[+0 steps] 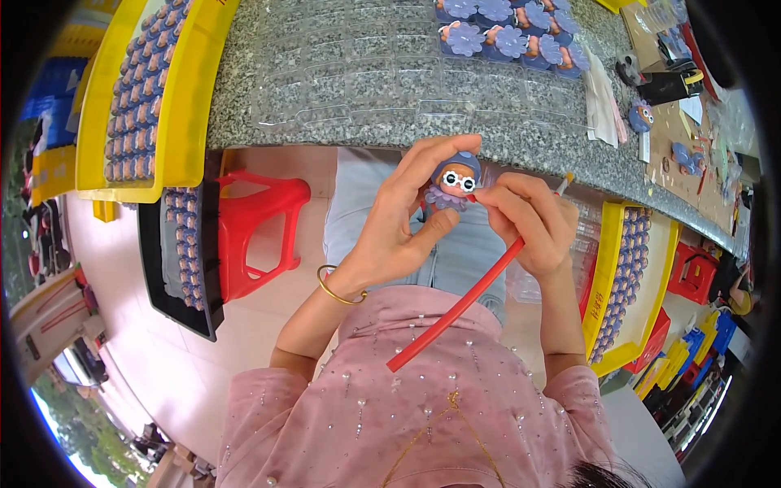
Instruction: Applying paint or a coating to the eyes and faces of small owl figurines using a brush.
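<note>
Just beyond my lap, my left hand (399,213) is closed around a small doll figurine (455,180) with a blue-purple cap, white flower-shaped glasses and a purple ruffled collar. My right hand (533,215) grips a paintbrush with a long red handle (455,313). Its yellow bristles (569,176) point away toward the table, while the handle's end slants down toward my chest. The right fingertips meet at the figurine's face, where a small red bit (472,198) shows; what it belongs to is unclear.
Clear plastic trays (358,81) cover part of the granite table (232,106), some holding similar figurines (504,41). Yellow bins (183,138) (655,301) of figurines flank me. A red stool (252,220) stands left; a white cloth (600,98) and loose figurines (641,118) lie right.
</note>
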